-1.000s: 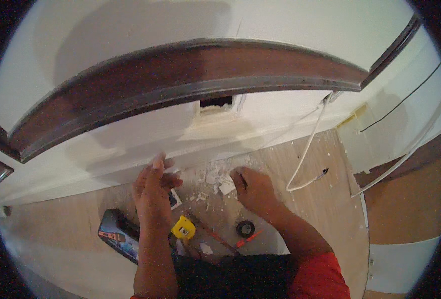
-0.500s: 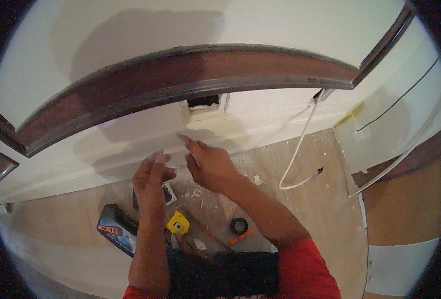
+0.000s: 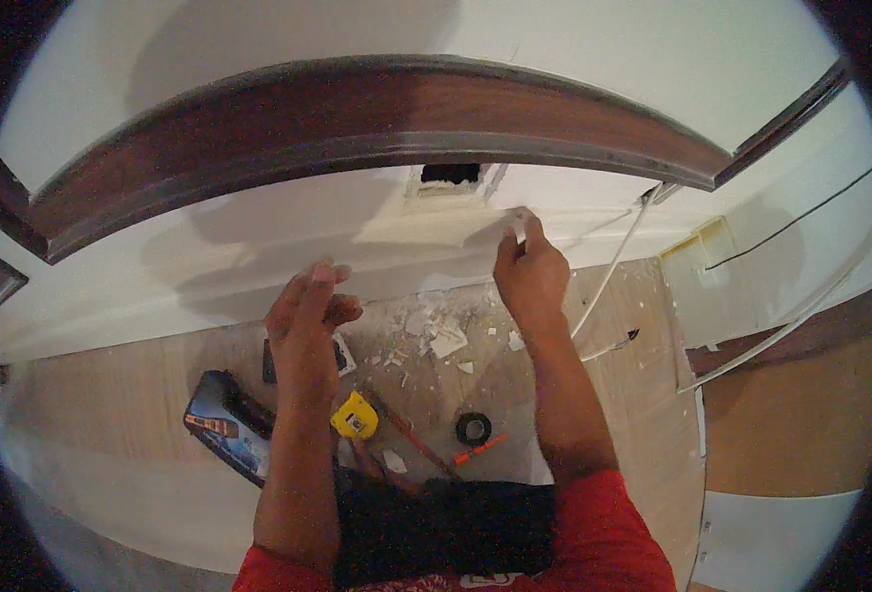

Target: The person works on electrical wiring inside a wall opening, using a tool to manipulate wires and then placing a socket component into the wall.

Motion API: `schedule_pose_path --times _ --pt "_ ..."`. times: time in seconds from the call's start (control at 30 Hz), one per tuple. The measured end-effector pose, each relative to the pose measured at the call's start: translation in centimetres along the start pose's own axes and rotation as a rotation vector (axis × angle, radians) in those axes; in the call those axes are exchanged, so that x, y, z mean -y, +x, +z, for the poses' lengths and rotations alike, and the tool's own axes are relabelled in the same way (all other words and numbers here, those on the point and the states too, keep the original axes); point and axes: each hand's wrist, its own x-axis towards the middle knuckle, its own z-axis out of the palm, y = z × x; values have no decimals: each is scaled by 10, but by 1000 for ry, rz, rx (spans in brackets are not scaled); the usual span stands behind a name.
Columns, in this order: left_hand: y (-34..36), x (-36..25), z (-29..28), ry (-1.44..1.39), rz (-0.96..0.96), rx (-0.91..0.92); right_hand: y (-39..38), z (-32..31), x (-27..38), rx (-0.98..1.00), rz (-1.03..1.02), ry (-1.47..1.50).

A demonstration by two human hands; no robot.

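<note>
My left hand (image 3: 308, 311) is raised above the floor with its fingers loosely curled and apart, and I see nothing in it. Further right, my right hand (image 3: 537, 268) is up beside the lower wall, thumb and forefinger brought together. Whatever may be between those fingertips is too small to make out. Just above and left of it, a rectangular hole (image 3: 451, 175) with rough, chipped edges opens in the white wall. A white cable (image 3: 616, 259) comes out of the wall and hangs to the right of my right hand, its dark end lying over the floor.
A dark brown wooden moulding (image 3: 406, 113) juts across above the hole. On the floor are white plaster chips (image 3: 448, 341), a yellow tape measure (image 3: 355, 416), a black tape roll (image 3: 473, 428), a thin orange tool (image 3: 477, 450) and a black picture-printed case (image 3: 224, 419). Panels (image 3: 781, 419) stand at right.
My right hand has moved right, away from my left hand, to the wall near the hole. My left hand stays nearly in place. The view has shifted slightly.
</note>
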Motion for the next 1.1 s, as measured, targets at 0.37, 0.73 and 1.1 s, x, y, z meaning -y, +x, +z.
schedule_pose_path --times 0.37,0.73,1.1 --pt "16 4 -18 -41 -13 -43 -15 25 19 -95 -15 239" --pt "7 0 -6 -53 -45 -38 -16 26 35 -49 -360 221" --pt "2 -5 -4 -79 -12 2 4 29 44 -201 -151 626"
